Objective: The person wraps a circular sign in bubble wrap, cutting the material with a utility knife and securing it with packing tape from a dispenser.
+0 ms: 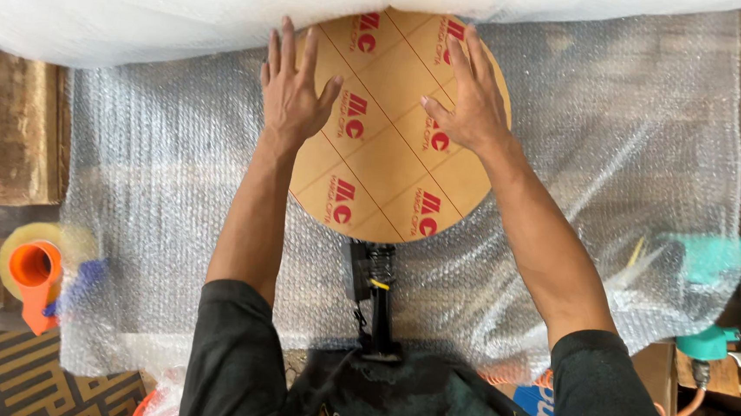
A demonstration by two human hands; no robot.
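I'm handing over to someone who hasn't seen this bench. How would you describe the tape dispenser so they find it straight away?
Start from the sheet of bubble wrap spread over the bench, where both hands press on a round brown disc. Follow the wrap to its left edge, below the level of the left hand. The tape dispenser sits there: bright orange body with a yellowish tape roll, the only orange thing on that side.

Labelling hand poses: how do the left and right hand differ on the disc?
The left hand lies at the disc's left edge, partly over the bubble wrap; the right hand lies fully on the disc, near its top right. The left fingers point straight up the picture; the right fingers slant up-left. Both lie flat, palm down, fingers spread, holding nothing.
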